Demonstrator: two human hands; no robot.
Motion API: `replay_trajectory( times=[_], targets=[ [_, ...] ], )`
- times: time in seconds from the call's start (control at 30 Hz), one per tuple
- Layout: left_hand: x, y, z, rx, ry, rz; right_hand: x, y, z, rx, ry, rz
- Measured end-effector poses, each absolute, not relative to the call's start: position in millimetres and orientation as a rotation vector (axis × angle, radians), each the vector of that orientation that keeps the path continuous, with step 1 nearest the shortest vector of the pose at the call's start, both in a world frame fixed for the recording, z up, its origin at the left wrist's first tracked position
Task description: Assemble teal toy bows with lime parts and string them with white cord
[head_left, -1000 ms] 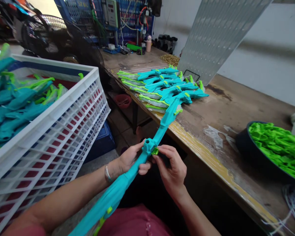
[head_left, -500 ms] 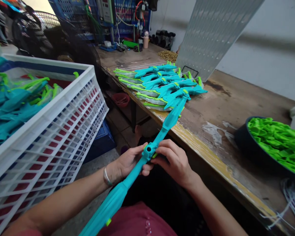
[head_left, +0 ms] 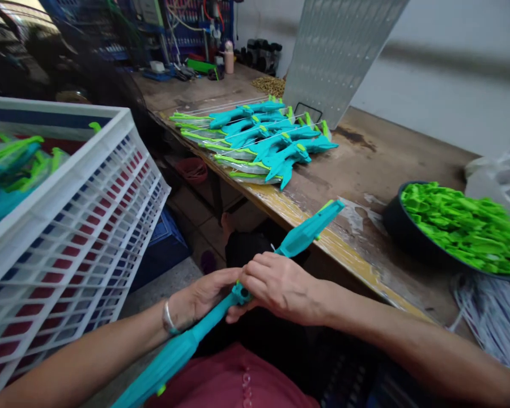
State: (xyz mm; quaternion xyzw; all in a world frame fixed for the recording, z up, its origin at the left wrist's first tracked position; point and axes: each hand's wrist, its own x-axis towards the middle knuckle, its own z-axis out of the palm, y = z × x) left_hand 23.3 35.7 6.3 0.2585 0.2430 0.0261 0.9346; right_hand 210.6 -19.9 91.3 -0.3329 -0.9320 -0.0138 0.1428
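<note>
A long turquoise plastic toy bow (head_left: 174, 354) with small lime-green parts runs diagonally in front of my body, its far end over the table edge. My left hand (head_left: 204, 297), with a silver bangle at the wrist, is wrapped round its middle from beneath, beside a round socket. Just beyond the socket, my right hand (head_left: 276, 286) closes over the bow from above, with the knuckles up. The right fingers and palm hide part of the bow's centre. Several turquoise and green toy bows (head_left: 259, 136) with white strings lie in an overlapping row on the table.
A white lattice crate (head_left: 97, 209) holding turquoise and green pieces stands at left. On the wooden table (head_left: 365, 164) to the right sits a dark basin (head_left: 399, 238) heaped with lime-green parts, beside white cords (head_left: 488, 317). A metal sheet (head_left: 331, 62) leans at the back.
My right hand has moved from pinching at the socket's side to gripping over the bow. The bow's far end has swung right and lower, away from the row. The view has shifted right.
</note>
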Motion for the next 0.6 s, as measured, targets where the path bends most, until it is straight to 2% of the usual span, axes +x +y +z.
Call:
replay_trajectory(
  times=[0.17, 0.3, 0.43, 0.6],
  targets=[
    [25, 17, 7, 0.621, 0.599, 0.062, 205, -42, 81, -0.993, -2.764, -0.062],
    [32, 31, 18, 0.844, 0.729, 0.099, 208, -60, 64, -1.230, -2.647, -0.327],
    [38, 48, 14, 1.079, 0.756, 0.099, 240, -100, 37, -1.525, -2.167, -0.518],
    [29, 63, 2, 1.407, 0.711, 0.150, 341, -176, 11, -2.299, -1.258, -0.631]
  ],
)
